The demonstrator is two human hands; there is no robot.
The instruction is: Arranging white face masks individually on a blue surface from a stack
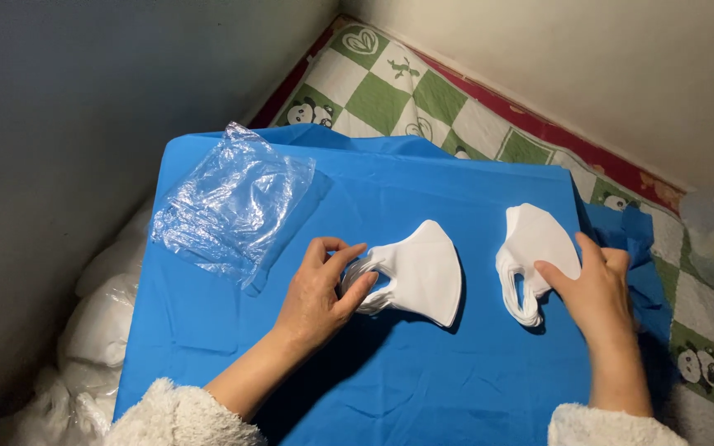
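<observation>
My left hand grips the ear-loop end of a stack of white folded face masks lying in the middle of a blue cloth-covered surface. My right hand rests its fingers on a second white mask stack to the right, near its ear loops. Both stacks lie flat on the blue cloth, apart from each other. White fleecy sleeves cover both my wrists at the bottom edge.
A crumpled clear plastic bag lies at the left rear of the blue cloth. A green-and-white checked quilt with panda prints spreads behind and to the right. Walls close in at left and back. White plastic bags sit at lower left.
</observation>
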